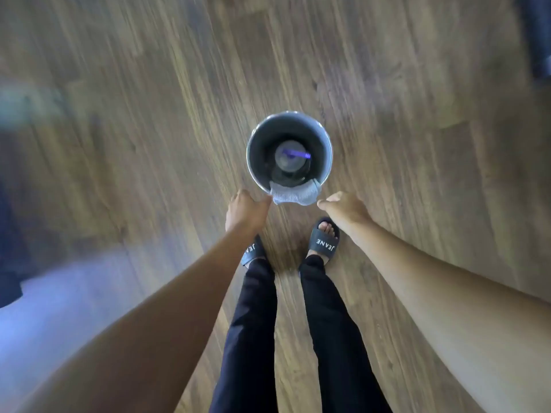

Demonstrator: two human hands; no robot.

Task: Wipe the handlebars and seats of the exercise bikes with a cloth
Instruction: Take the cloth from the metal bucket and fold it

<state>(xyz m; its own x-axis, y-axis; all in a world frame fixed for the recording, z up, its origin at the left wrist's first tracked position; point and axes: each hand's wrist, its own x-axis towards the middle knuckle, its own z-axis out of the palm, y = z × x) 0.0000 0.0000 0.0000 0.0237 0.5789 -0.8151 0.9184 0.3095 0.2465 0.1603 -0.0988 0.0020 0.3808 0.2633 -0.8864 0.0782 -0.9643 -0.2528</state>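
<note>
status: you're standing over a metal bucket (250, 150) on the wood floor (149, 114), both arms reaching down to it. the cloth (295, 195), grey, hangs over the rim on the side nearest you, part inside and part outside. your left hand (249, 208) is at the cloth's left corner, fingers curled and touching or pinching it; can't tell from this angle whether it has a grip. your right hand (343, 207) is just beside the cloth's right edge, fingers loosely forward, nothing in it, a small gap to the fabric. inside the bucket there's a bottle (290, 168) seen from above with something purple (296, 153) on top, probably a spray trigger, but it's too blurred to be sure. no exercise bike, handlebar or seat is in view. the dark blurred shape (536, 34) at the top right corner could be equipment, can't say. my read on progress: this is the fetch-the-cloth step, and nothing here shows any surface wiped, so count all handlebars and seats as left to do. what's needed next: get a firm hold on the cloth, lift it clear of the rim without tipping the bucket, and take the bottle along if you plan to wet the cloth.
</note>
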